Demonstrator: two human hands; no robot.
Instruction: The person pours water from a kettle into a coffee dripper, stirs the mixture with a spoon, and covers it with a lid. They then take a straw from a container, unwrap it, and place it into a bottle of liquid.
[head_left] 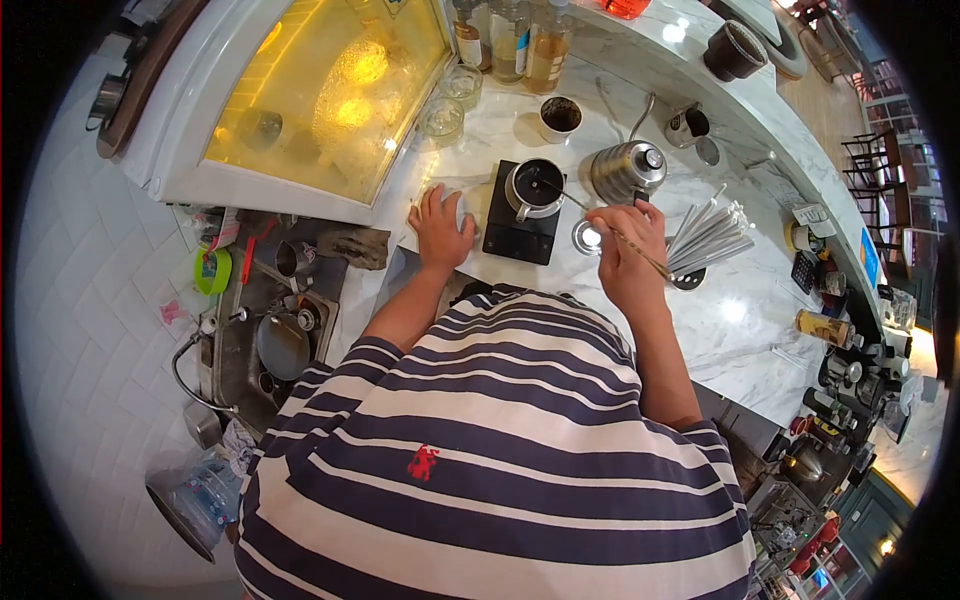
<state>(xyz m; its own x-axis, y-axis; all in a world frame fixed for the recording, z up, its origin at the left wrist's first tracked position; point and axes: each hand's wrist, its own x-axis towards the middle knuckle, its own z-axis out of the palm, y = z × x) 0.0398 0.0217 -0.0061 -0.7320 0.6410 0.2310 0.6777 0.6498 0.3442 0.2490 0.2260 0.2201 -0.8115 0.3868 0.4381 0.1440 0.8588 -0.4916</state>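
My right hand [630, 255] is closed around a long, thin bar spoon [572, 198]. Its far end reaches into a white cup [541, 207] of dark contents, where its tip is hard to make out. The cup has a small handle and stands on a black digital scale [520, 243]. My left hand [441, 230] lies on the marble counter left of the scale, fingers spread, holding nothing. Just beyond my right hand is a steel gooseneck kettle [625, 172]. A small round metal piece [587, 237] lies between the scale and my right hand.
A bundle of wrapped straws [712, 238] stands right of my right hand. Behind the scale is a paper cup [560, 117] with dark residue. A lit display case [320, 100] borders the left side, near glass cups [443, 120] and bottles [508, 45]. A sink [285, 345] sits lower left.
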